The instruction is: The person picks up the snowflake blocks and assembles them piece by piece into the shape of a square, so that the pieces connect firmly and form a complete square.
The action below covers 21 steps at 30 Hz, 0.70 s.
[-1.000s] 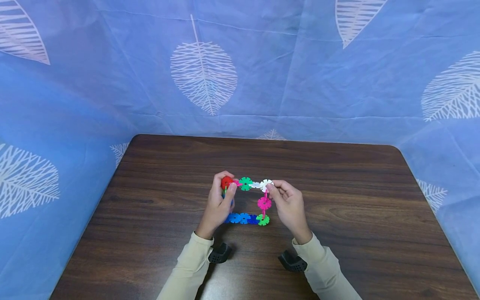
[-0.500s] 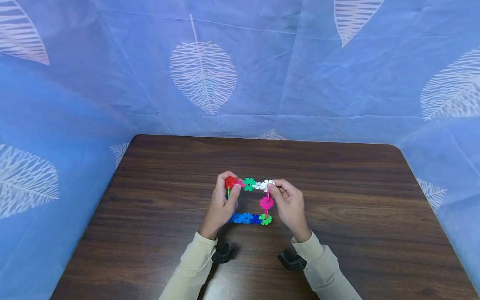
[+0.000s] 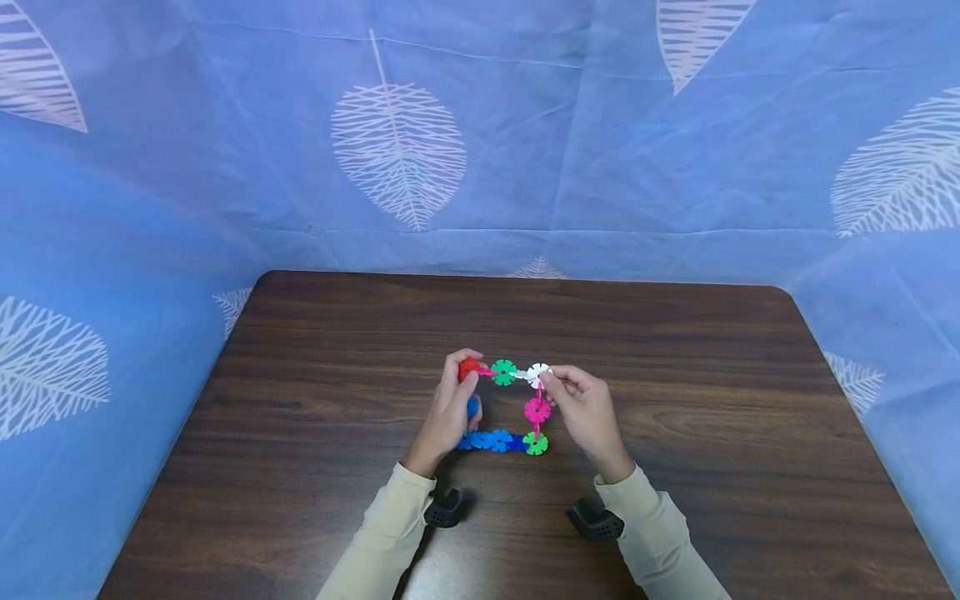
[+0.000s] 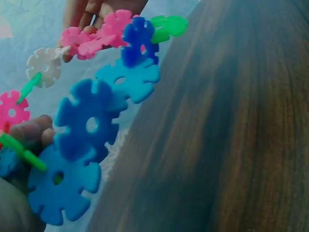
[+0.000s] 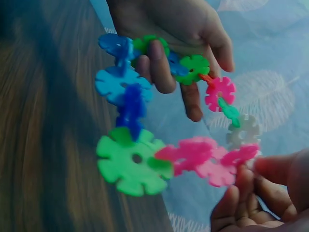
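Observation:
Notched plastic flower discs, slotted together, make a closed loop (image 3: 504,372) held above the table in the head view. At the loop's far left corner my left hand (image 3: 444,412) grips it by a red disc (image 3: 468,368), partly covered by the fingers. My right hand (image 3: 592,421) pinches a white disc (image 3: 537,374) at the far right corner. Down the right side runs a pink disc (image 3: 537,410) to a light green disc (image 3: 536,443). Blue discs (image 4: 91,123) line the near side. In the right wrist view, left-hand fingers curl by green discs (image 5: 193,69) and blue ones.
The dark wood-grain table (image 3: 712,400) lies under both hands. Blue cloth (image 3: 525,150) with white leaf prints hangs behind and at both sides. A black wrist device (image 3: 446,508) sits at the left cuff, another black device (image 3: 595,520) at the right cuff.
The loop and my left hand have shifted slightly right. The red disc has turned from face-on and is more covered; a blue disc by the left fingers shows more. The right hand keeps its pinch.

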{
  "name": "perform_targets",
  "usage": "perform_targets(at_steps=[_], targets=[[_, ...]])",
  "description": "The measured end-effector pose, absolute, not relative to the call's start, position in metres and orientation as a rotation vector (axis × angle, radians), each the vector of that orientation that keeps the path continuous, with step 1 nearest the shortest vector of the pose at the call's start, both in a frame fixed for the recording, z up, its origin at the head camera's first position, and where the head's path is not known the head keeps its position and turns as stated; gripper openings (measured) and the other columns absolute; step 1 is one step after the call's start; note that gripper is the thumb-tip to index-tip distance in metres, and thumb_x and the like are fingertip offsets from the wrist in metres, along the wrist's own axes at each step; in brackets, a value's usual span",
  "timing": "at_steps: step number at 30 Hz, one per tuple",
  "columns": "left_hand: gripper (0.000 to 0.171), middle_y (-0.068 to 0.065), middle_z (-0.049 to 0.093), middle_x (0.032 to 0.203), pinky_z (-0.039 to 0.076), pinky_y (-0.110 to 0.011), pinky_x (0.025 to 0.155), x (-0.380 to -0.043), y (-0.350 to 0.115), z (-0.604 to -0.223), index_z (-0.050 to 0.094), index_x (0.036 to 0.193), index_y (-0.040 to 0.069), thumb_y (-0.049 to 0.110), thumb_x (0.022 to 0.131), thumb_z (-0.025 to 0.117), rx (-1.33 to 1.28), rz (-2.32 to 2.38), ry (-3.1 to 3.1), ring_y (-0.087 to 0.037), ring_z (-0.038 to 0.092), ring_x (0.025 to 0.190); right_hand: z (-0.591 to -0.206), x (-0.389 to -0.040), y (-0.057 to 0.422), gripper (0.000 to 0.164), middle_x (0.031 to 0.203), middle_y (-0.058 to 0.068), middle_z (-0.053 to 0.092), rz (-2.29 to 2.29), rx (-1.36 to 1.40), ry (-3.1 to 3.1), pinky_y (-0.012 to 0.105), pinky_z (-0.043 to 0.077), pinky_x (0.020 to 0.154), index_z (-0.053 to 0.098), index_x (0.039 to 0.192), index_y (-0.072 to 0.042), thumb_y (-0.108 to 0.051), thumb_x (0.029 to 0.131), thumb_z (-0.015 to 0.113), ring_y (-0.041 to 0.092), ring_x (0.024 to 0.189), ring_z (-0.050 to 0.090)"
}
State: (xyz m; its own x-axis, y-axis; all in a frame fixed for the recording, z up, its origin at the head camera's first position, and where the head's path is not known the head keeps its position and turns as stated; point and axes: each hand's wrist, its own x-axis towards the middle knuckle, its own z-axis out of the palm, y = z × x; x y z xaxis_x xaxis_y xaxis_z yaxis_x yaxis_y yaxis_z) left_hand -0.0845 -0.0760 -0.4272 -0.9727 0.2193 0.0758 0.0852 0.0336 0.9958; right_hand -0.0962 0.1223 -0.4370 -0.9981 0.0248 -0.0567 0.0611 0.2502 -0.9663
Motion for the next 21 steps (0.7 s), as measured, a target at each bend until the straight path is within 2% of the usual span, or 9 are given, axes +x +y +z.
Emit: perform_targets(at_steps=[2,4,7,8,11,15,17,19,21], targets=[[0.032,-0.031,0.047,0.086,0.043,-0.030,0.043,-0.086,-0.076,-0.430,0.029,0.132,-0.005,0.000,0.100,0.029,0.308,2.085,2.129,-0.037,0.039,0.044,-0.439,-0.098,0.126,0.023,0.088,0.015,0.068,-1.843,0.110,2.454,0.023,0.052,0.060,0.066,0.105,0.003,-0.016,0.093,0.061,0.005,0.068,0.059],[0.038,-0.026,0.048,0.082,0.044,-0.030,0.045,-0.088,-0.075,-0.433,0.028,0.133,-0.002,-0.004,0.096,0.032,0.301,2.064,2.092,-0.032,0.040,0.045,-0.441,-0.099,0.129,0.025,0.091,0.015,0.069,-1.794,0.126,2.451,0.027,0.056,0.068,0.065,0.108,0.003,-0.017,0.094,0.060,0.006,0.071,0.060],[0.048,-0.023,0.044,0.065,0.047,-0.030,0.050,-0.091,-0.075,-0.438,0.025,0.136,0.002,-0.008,0.090,0.035,0.307,2.008,2.061,-0.026,0.043,0.046,-0.445,-0.101,0.132,0.026,0.091,0.016,0.068,-1.739,0.143,2.451,0.030,0.055,0.069,0.065,0.110,0.002,-0.018,0.094,0.059,0.007,0.071,0.060],[0.050,-0.025,0.045,0.067,0.048,-0.031,0.051,-0.092,-0.075,-0.440,0.023,0.137,0.002,-0.009,0.090,0.035,0.317,1.989,2.056,-0.025,0.045,0.047,-0.446,-0.102,0.133,0.026,0.092,0.015,0.068,-1.725,0.148,2.449,0.030,0.056,0.069,0.065,0.110,0.001,-0.018,0.095,0.059,0.008,0.072,0.060],[0.053,-0.027,0.052,0.091,0.050,-0.032,0.056,-0.094,-0.075,-0.446,0.020,0.139,0.001,-0.010,0.089,0.035,0.338,1.958,2.039,-0.025,0.048,0.053,-0.452,-0.104,0.136,0.024,0.092,0.015,0.068,-1.696,0.162,2.437,0.031,0.056,0.071,0.064,0.110,0.001,-0.016,0.095,0.058,0.009,0.073,0.059],[0.053,-0.028,0.047,0.119,0.053,-0.036,0.059,-0.097,-0.074,-0.455,0.018,0.139,-0.002,-0.011,0.090,0.034,0.353,1.940,2.039,-0.030,0.052,0.060,-0.459,-0.108,0.137,0.024,0.092,0.013,0.067,-1.685,0.182,2.412,0.029,0.056,0.071,0.064,0.110,0.002,-0.016,0.095,0.057,0.009,0.074,0.058],[0.053,-0.031,0.047,0.120,0.054,-0.039,0.060,-0.098,-0.072,-0.459,0.019,0.139,-0.003,-0.011,0.089,0.035,0.342,1.930,2.061,-0.034,0.053,0.064,-0.463,-0.110,0.138,0.025,0.092,0.013,0.067,-1.689,0.200,2.394,0.026,0.055,0.069,0.064,0.110,0.002,-0.016,0.095,0.057,0.009,0.075,0.058],[0.052,-0.031,0.051,0.113,0.054,-0.039,0.064,-0.099,-0.070,-0.461,0.020,0.139,-0.003,-0.010,0.089,0.036,0.320,1.887,2.129,-0.037,0.055,0.070,-0.467,-0.112,0.138,0.026,0.094,0.013,0.067,-1.685,0.212,2.385,0.024,0.055,0.069,0.064,0.111,0.003,-0.017,0.096,0.056,0.010,0.075,0.058],[0.052,-0.026,0.055,0.107,0.051,-0.037,0.073,-0.102,-0.068,-0.472,0.024,0.139,0.001,-0.005,0.090,0.039,0.304,1.816,2.246,-0.033,0.057,0.079,-0.469,-0.113,0.138,0.026,0.095,0.014,0.067,-1.673,0.228,2.382,0.024,0.055,0.069,0.063,0.111,0.003,-0.017,0.096,0.056,0.010,0.075,0.058]])
